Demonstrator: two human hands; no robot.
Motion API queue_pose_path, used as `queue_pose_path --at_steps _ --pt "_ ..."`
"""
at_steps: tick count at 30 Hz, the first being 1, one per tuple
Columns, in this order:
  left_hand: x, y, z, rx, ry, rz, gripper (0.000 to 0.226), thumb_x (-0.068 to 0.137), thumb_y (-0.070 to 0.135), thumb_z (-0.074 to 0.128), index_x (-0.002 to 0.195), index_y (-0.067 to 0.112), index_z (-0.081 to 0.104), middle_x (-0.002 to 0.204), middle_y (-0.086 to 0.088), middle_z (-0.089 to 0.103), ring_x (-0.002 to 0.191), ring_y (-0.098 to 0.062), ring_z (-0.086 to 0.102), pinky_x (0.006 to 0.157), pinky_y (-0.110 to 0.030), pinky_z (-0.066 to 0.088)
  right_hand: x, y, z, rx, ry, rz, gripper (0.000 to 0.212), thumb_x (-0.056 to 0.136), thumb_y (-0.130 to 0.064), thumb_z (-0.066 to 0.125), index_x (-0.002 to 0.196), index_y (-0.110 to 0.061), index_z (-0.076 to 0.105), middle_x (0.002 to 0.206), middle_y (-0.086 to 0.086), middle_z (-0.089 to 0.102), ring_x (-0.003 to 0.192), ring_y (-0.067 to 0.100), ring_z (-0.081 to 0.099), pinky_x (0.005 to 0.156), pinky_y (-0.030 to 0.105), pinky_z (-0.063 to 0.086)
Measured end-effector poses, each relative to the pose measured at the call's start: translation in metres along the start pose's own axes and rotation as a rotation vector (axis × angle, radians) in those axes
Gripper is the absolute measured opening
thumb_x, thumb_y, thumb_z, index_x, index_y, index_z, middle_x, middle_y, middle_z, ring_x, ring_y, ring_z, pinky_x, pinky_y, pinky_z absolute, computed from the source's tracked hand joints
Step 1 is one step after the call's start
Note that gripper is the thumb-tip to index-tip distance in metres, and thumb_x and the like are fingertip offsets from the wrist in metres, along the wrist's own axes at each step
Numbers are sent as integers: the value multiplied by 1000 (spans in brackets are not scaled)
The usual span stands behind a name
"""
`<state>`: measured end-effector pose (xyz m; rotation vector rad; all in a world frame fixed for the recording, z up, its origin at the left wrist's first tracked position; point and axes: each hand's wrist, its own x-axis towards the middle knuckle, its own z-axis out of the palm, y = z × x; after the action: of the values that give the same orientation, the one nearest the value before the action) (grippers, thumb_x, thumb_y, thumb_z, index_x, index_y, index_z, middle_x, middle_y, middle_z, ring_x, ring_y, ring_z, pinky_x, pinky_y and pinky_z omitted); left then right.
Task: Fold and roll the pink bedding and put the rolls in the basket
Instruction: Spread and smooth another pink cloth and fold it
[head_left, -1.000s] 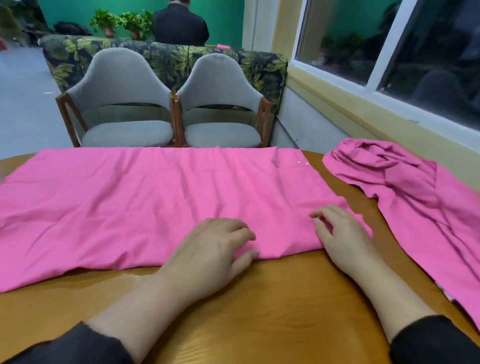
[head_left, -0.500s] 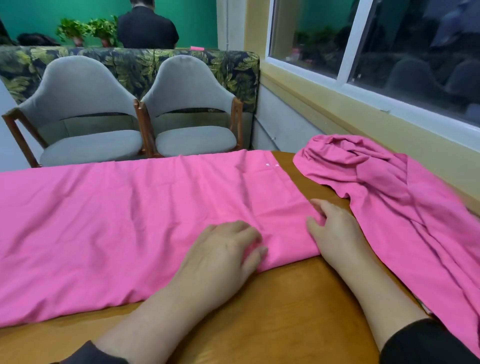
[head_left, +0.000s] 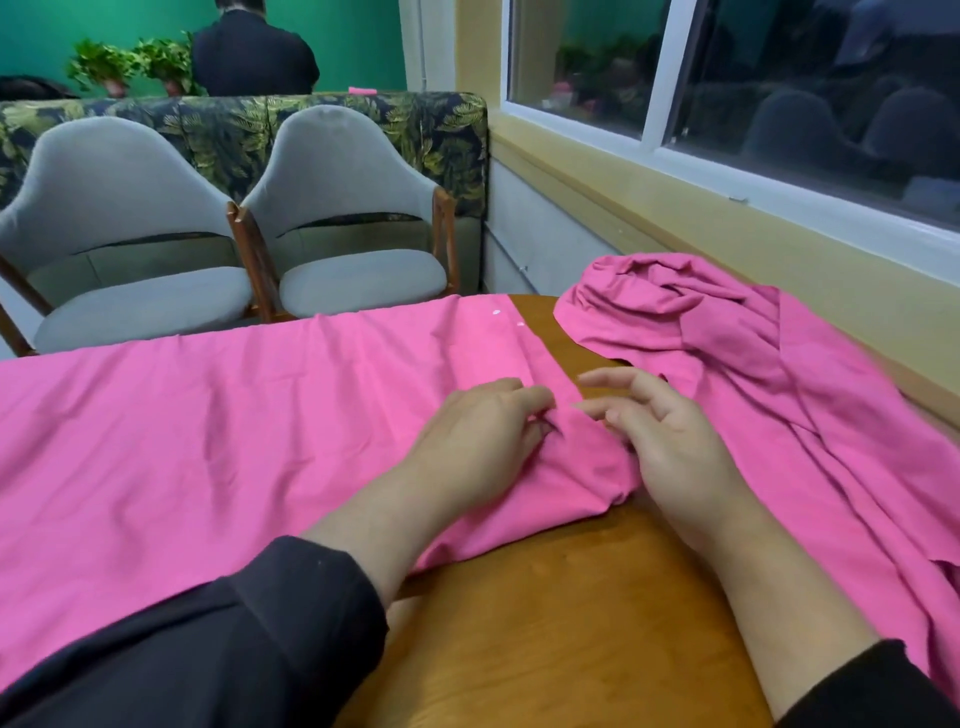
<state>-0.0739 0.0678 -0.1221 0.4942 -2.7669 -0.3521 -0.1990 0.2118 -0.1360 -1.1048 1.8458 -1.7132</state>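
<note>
Since the folded pink bedding (head_left: 234, 431) spread flat across the wooden table (head_left: 545, 613) looks thin, light and floppy, I'd start rolling from its right short end. Left hand (head_left: 478, 441) pinches that end with curled fingers, right hand (head_left: 670, 436) hovers loose-fingered, and a second crumpled pink piece (head_left: 753, 374) sits just beside.

Pink sheet (head_left: 208, 415) beyond left edge

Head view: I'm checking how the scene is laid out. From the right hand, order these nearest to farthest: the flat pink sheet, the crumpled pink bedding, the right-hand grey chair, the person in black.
1. Flat pink sheet: touching the right hand at its right end.
2. Crumpled pink bedding: just right of the hand, by the window.
3. Right-hand grey chair: beyond the table's far edge.
4. Person in black: behind the leaf-print sofa.
</note>
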Motion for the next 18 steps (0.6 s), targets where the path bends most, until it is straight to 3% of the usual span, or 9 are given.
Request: queue_pose_path --at_steps 4,7,9,12,15,18 --pt "11 -13 -20 -224 231 -161 22 99 19 49 116 26 63 100 -3 72 92 -29 65 75 -35 48 -2 0 -6 -162 8 6 16 99 -30 60 102 -22 73 92 -15 74 88 -2 66 78 17 46" --pt "26 -14 -39 -252 316 -212 20 99 18 48 109 27 63 87 11 66 87 -20 61 70 -31 42 -4 4 -5 -251 -128 30 37 92 -41 67 84 -6 64 66 -7 51 60 6 45 60 28 36" --pt "37 -12 -47 -236 312 -206 20 98 18 48 107 26 63 92 9 67 91 -19 60 74 -32 43 -4 2 -6 -163 -82 21 35 93 -35 68 81 -3 58 61 -4 42 56 8 34 54 25 28" --pt "45 -7 -50 -313 204 -197 26 99 16 49 117 29 62 100 9 70 99 -16 64 85 -30 48 -1 -2 -8 -2 11 49 22 95 -28 67 80 -12 66 61 2 55 59 11 43 58 27 34" --pt "22 7 -44 -281 127 -147 44 101 22 49 144 31 45 130 7 65 118 -13 59 101 -29 44 0 -1 -7 38 37 71 11 95 -19 66 88 -13 71 80 6 75 71 14 61 70 35 46" --pt "-33 23 -31 -92 317 97 29 96 41 55 119 23 61 107 6 65 98 -17 60 86 -43 50 1 2 -6 40 63 79 13 95 -20 66 86 -14 71 77 1 74 71 10 61 70 34 45"
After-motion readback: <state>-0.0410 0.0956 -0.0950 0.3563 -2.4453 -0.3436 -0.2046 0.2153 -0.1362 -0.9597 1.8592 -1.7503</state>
